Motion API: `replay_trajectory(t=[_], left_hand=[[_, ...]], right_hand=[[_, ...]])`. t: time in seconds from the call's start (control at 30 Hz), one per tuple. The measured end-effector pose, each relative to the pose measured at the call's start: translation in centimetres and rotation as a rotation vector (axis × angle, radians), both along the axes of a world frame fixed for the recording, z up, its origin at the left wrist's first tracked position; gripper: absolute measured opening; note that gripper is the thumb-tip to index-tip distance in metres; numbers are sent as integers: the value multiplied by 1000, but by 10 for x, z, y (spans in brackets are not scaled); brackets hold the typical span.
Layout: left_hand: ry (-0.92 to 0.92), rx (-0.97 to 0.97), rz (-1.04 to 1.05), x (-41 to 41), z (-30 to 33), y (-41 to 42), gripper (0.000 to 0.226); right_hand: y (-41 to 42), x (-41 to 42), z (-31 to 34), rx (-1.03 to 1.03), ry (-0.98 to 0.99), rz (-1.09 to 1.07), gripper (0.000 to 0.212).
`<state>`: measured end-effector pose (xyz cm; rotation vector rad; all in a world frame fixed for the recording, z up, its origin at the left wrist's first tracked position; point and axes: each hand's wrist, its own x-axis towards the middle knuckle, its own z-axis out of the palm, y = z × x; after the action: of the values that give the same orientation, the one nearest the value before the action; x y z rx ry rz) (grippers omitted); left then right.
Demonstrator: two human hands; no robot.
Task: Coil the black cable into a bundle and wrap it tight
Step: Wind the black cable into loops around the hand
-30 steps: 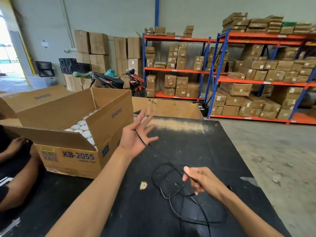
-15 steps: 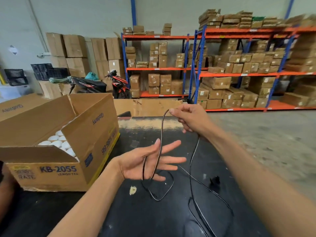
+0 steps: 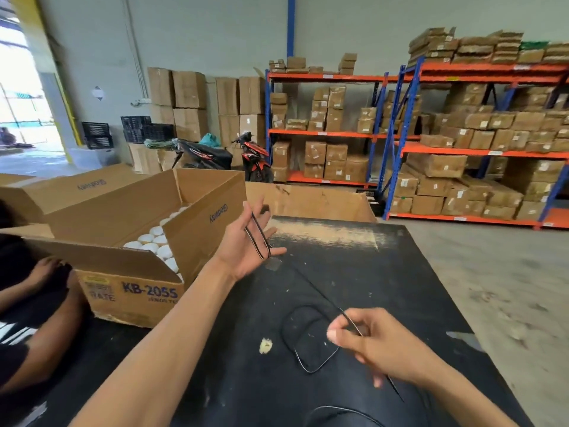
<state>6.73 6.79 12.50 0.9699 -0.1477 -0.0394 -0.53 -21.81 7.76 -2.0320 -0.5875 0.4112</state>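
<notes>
The black cable (image 3: 258, 235) is looped over the spread fingers of my left hand (image 3: 246, 245), which is raised above the black table (image 3: 385, 272) with its palm up. From there a taut strand runs down and right to my right hand (image 3: 366, 340), which pinches the cable between thumb and fingers low over the table. Loose loops of the cable lie on the table below and left of my right hand, and another strand shows at the bottom edge.
An open cardboard box (image 3: 203, 223) marked KB-2055, holding several white round things, stands left of my left hand. Another person's arms (image 3: 40, 306) rest at the far left. A pale scrap (image 3: 265, 346) lies on the table. Shelves of cartons stand behind.
My right hand came down from high above the table to low at the front right, drawing the cable taut. My left hand rose and now carries one more loop on its fingers.
</notes>
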Motion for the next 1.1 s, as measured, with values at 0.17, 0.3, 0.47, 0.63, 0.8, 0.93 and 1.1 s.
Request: replay_trajectory(t=[0.17,0.3,0.47,0.63,0.8,0.93,1.1], left_hand=[[81,362,-74,0,-24,-2,60],[176,616,-485,-13,-30,-41,56],[111,408,-830,-30,-13,-71,56],[-111,103,-769,-22,20,-74,58],[-141,61,-310,2,42,-47,52],[-72,115,-72,22,35,-15,50],[32,469,-186,17,-2,-27,48]], right_hand=[[-10,3,73,-145,-401,-89,19],[-6,42,122,-175,-700,-199,20],[-3,100,109,-86,-644,-333,19],[-13,92,18,-7,-292,-305,27],[-10,40,-33,-21,-169,-152,29],[-21,9,-10,-56,-247,-79,20],[-33,6,82,73,-416,-129,19]])
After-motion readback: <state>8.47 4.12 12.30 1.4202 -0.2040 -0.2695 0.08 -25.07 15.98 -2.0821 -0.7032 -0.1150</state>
